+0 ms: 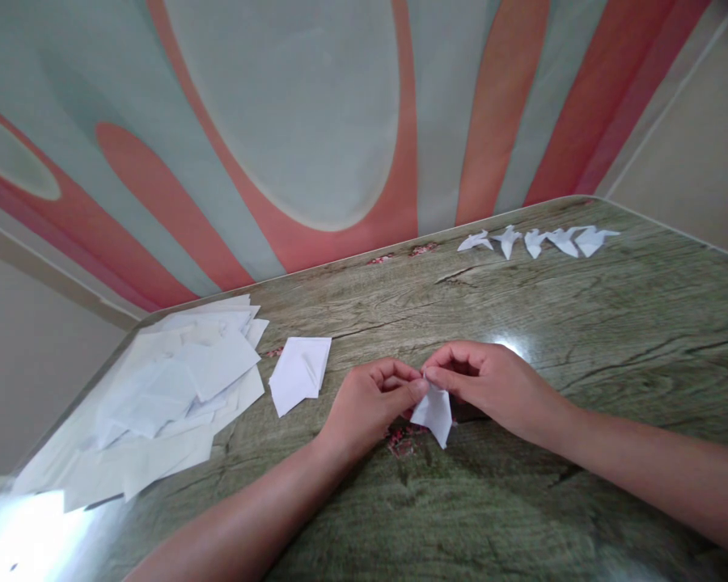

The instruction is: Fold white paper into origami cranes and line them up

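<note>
A small folded piece of white paper (435, 415) hangs between my two hands, just above the wood-patterned table. My left hand (373, 400) pinches its upper left part between thumb and forefinger. From the other side, my right hand (482, 378) grips the top tip with thumb and fingertips close to the left ones. The lower part of the paper spreads into a pointed flap. The fingertips hide the upper folds.
Loose white sheets (175, 388) lie in an untidy pile at the left. Several folded paper squares (300, 372) rest between the pile and my left hand. Folded paper figures (535, 242) stand in a row at the back right, near the patterned wall (364, 121). The table (643, 339) has a pale edge.
</note>
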### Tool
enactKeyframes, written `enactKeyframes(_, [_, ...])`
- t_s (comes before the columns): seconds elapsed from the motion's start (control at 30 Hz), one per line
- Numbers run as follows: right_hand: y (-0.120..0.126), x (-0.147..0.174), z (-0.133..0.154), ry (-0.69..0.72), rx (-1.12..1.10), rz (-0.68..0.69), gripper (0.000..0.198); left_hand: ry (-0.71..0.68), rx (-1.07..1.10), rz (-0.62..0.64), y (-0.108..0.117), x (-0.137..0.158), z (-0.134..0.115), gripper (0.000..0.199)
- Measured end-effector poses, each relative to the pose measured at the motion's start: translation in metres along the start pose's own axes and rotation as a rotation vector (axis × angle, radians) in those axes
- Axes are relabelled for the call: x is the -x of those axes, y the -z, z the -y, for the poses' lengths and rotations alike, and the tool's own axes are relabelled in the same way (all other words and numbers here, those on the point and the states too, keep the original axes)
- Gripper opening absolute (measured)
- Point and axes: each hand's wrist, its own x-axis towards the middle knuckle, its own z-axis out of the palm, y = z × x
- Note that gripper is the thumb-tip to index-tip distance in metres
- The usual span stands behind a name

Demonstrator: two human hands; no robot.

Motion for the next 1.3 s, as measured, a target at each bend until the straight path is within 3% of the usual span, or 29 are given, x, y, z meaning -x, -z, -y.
enactKeyframes(0.6, [-0.0018,0.0002,-0.0014,0.003,-0.009,-0.001,0.014,-0.007,0.013,0.041,-0.002,-0.0012,0.0007,0.025])
enactKeyframes(1.03, [-0.0033,0.0012,-0.0006,0.005,0.034,-0.014,0.013,-0.101,-0.171,-0.012,-0.006,0.0009,0.0038,0.018])
enactKeyframes(1.3, [0.0021,-0.0003,-0.001,0.015,0.002,0.085,0.014,-0.024,-0.06,0.095,0.0023,-0.0001,0.0028,0.024])
